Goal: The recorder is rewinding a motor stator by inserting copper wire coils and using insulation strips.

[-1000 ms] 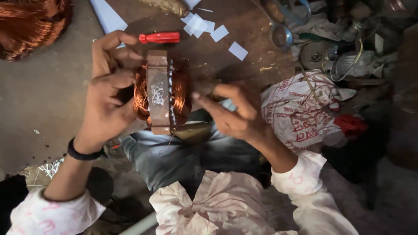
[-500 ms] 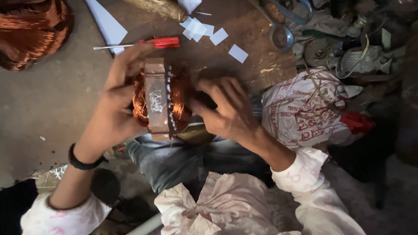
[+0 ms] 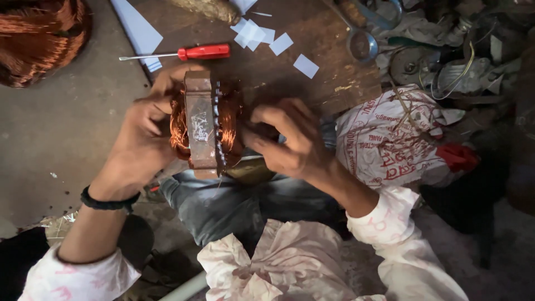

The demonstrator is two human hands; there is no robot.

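Note:
A motor stator [image 3: 202, 124] with a rusty steel core and copper windings on both sides is held upright over my lap. My left hand [image 3: 139, 142] grips its left side, fingers wrapped over the copper coil. On the stator's right side my right hand [image 3: 287, 142] presses against the winding, fingers curled. A red-handled screwdriver [image 3: 203, 52] lies on the wooden board [image 3: 312, 39] just above the stator, untouched.
A big coil of copper wire [image 3: 39, 39] sits at the top left on the grey floor. White paper slips [image 3: 262, 34] lie scattered on the board. A printed plastic bag [image 3: 390, 139] and a heap of metal parts [image 3: 440, 50] are to the right.
My right hand has closed in from a pointing finger at the stator's side to a curled grip against the winding. My left hand shifted its hold a little on the left coil.

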